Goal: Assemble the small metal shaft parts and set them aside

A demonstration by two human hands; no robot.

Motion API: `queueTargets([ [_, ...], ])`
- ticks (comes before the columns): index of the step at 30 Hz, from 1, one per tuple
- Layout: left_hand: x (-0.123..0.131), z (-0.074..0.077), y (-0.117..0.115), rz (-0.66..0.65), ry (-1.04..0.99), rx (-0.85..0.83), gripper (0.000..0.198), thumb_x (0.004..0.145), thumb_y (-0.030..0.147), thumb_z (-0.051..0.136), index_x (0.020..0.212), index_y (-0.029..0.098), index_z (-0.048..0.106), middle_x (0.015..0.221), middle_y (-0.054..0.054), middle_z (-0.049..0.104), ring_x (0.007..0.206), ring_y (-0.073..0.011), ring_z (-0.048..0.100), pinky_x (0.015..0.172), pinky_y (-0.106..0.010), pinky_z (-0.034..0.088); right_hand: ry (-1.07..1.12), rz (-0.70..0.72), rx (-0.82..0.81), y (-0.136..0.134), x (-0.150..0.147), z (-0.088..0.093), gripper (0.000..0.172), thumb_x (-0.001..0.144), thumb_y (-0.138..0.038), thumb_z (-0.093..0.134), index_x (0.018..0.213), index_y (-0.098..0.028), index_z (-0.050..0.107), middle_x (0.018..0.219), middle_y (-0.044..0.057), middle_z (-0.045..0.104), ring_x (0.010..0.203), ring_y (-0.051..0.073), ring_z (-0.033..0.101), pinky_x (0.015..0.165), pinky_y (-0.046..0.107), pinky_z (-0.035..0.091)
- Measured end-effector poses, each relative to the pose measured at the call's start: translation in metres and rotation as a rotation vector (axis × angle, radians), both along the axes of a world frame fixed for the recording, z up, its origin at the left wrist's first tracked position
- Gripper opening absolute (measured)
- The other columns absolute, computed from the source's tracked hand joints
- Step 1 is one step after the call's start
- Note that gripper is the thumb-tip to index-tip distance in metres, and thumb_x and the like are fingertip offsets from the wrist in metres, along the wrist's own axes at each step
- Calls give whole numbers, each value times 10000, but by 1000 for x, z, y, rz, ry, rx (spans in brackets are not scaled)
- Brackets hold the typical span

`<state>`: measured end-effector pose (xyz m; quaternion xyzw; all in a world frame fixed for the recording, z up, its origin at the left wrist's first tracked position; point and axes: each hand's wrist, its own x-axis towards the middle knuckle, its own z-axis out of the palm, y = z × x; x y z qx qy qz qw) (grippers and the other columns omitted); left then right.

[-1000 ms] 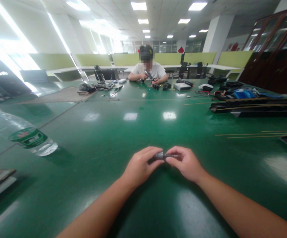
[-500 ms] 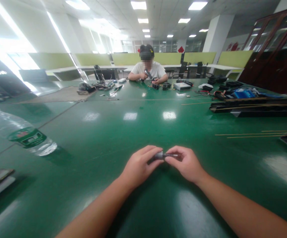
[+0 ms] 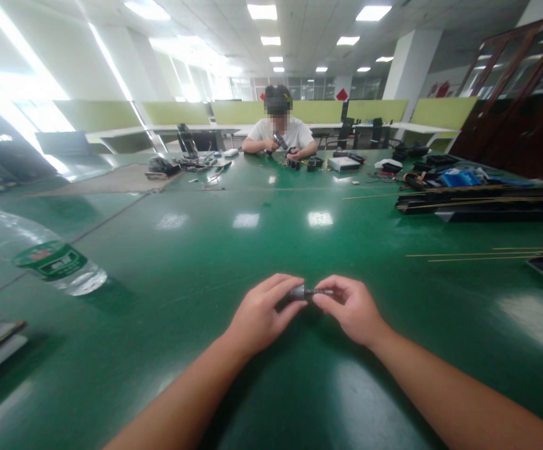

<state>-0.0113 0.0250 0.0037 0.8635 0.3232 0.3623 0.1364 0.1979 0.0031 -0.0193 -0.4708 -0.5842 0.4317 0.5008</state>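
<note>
Cylinder (image 3: 297,292), one, grey, with a thin dark shaft (image 3: 318,292) in line at its end — held up to the right of the bottle (image 3: 50,259), well apart from it. Left hand (image 3: 259,315): fingers and thumb curled round the cylinder; right hand (image 3: 355,309), farthest from the bottle: narrowed to a pinch on the shaft. Judged light and stiff, perhaps slippery where smooth — best gripped round the cylinder, the shaft lightly steadied.

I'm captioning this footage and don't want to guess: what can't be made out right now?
All in the head view:
- Grey, metallic-looking cylinder: left end hidden by the bare left hand.
- Thin dark rod at the bare right hand: surface detail too small, blurred.
- Clear plastic bottle with green label: top cut off by left edge; lettering blurred.
</note>
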Motion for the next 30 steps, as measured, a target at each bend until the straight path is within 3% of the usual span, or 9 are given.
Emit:
queueTargets([
  [30,-1,3,0,62,-9,19,306,890,255,662,1186,209,601,1107,-63,662,1016,-176,619,903,-295,514,63,-26,29,0,4,2,152,810,-310,702,835,-164,672,676,5,610,612,154,566,603,278,443],
])
